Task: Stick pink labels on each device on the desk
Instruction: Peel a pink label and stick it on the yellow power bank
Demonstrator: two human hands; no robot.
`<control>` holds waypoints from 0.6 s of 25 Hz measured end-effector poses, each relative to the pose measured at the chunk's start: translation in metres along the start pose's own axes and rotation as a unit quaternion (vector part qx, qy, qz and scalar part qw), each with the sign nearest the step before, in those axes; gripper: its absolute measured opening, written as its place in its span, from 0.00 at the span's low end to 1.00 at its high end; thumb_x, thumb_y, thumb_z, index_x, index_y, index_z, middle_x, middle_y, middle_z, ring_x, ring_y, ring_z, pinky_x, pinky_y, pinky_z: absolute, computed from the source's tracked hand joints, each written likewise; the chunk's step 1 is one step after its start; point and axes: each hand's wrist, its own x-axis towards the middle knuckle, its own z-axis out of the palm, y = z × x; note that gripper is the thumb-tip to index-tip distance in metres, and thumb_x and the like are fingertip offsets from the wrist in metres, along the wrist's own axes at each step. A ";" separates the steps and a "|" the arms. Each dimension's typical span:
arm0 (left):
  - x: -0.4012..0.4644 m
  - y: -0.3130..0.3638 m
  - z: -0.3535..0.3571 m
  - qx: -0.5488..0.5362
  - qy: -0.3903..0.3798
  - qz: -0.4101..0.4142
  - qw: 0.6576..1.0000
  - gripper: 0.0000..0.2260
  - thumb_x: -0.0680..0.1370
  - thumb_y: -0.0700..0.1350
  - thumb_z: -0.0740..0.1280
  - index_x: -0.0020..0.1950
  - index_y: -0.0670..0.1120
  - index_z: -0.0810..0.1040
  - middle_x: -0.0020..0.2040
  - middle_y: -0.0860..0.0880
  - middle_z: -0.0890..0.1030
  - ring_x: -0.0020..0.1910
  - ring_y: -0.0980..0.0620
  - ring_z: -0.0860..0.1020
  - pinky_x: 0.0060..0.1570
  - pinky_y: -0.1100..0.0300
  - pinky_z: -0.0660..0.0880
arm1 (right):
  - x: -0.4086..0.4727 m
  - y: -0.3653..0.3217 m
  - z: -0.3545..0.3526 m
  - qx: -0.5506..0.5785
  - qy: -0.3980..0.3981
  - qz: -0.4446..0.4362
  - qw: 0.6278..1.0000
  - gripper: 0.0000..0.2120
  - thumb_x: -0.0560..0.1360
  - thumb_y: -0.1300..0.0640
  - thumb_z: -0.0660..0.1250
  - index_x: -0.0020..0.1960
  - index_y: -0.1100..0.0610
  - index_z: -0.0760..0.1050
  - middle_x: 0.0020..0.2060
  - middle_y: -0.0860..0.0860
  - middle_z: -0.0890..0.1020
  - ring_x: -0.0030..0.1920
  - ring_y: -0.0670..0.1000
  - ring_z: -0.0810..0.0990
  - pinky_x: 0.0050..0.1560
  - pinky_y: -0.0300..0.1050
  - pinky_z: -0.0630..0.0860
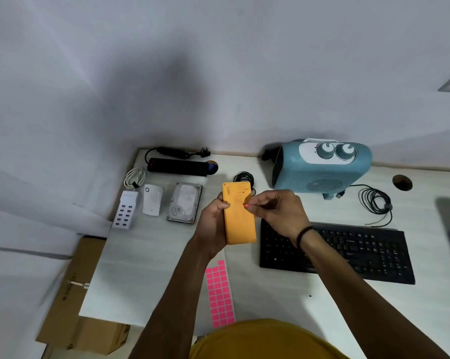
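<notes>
My left hand [213, 224] grips an orange power bank [238, 213] by its left edge, holding it above the desk [151, 268]. My right hand [278, 211] pinches a small pink label [246, 206] at the power bank's right side. A sheet of pink labels [220, 294] lies on the desk near the front edge, under my left forearm. Other devices sit on the desk: a white multi-port USB charger [125, 212], a white adapter [152, 199], a hard drive [185, 202], a black power strip [178, 165], a blue fan heater [322, 167] and a black keyboard [348, 252].
A coiled white cable [135, 177] lies at the back left, a black cable coil [243, 177] behind the power bank, another black cable [374, 203] right of the heater. A cardboard box [73, 294] stands left of the desk. Walls close off the back and left.
</notes>
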 end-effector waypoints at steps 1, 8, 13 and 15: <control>-0.004 0.000 0.005 -0.005 -0.007 0.007 1.000 0.27 0.72 0.44 0.60 0.72 0.45 0.71 0.67 0.41 0.79 0.64 0.36 0.75 0.68 0.34 0.66 | -0.003 -0.003 -0.002 0.004 0.002 0.003 1.000 0.04 0.69 0.56 0.78 0.43 0.53 0.86 0.37 0.45 0.87 0.38 0.42 0.84 0.41 0.29 0.78; -0.020 -0.001 0.029 -0.006 -0.008 0.027 1.000 0.27 0.72 0.41 0.60 0.72 0.47 0.70 0.59 0.45 0.83 0.53 0.47 0.83 0.48 0.49 0.81 | -0.013 -0.012 -0.008 -0.007 0.017 0.022 1.000 0.05 0.66 0.56 0.80 0.41 0.52 0.86 0.37 0.44 0.87 0.39 0.42 0.84 0.42 0.35 0.81; -0.022 -0.003 0.032 -0.014 -0.003 0.025 1.000 0.28 0.71 0.40 0.60 0.72 0.46 0.71 0.60 0.44 0.82 0.53 0.47 0.83 0.46 0.51 0.81 | -0.015 -0.015 -0.007 -0.049 0.043 -0.002 0.998 0.08 0.64 0.55 0.81 0.42 0.52 0.86 0.35 0.45 0.85 0.37 0.44 0.84 0.43 0.43 0.83; -0.023 -0.003 0.033 0.000 0.000 0.036 0.999 0.26 0.72 0.40 0.62 0.71 0.47 0.72 0.61 0.43 0.82 0.54 0.46 0.83 0.47 0.49 0.81 | -0.014 -0.016 -0.008 -0.060 0.068 -0.004 0.996 0.16 0.62 0.52 0.83 0.47 0.50 0.82 0.35 0.45 0.83 0.34 0.44 0.81 0.38 0.40 0.80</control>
